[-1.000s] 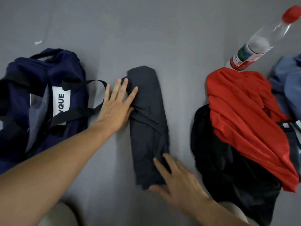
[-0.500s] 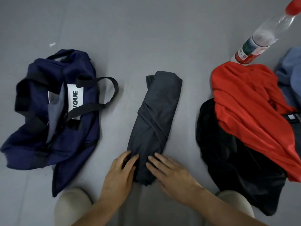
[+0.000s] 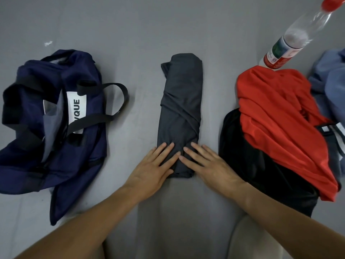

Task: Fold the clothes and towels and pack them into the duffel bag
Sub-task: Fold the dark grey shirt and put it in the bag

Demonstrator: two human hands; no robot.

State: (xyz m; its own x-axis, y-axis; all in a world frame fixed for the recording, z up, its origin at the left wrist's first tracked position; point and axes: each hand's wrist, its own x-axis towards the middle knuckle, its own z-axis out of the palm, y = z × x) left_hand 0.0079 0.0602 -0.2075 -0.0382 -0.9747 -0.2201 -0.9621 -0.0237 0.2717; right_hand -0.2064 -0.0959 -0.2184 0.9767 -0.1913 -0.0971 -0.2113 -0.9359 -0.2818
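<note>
Head view, navy duffel bag point(image 3: 56, 128) label reading "VQUE", both hands point(image 3: 152, 170) point(image 3: 209, 165) flat on folded grey garment point(image 3: 182, 101)

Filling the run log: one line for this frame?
phase: folding | left hand: flat on grey garment | right hand: same | duffel bag: apart, untouched

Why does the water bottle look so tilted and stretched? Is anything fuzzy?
Head view: the wide-angle lens leans and stretches the bottle near the corner; the blue cloth at the right edge is blurred, while the folded grey garment, the left hand and the right hand look sharp; lighting is soft, shadows faint.
</note>
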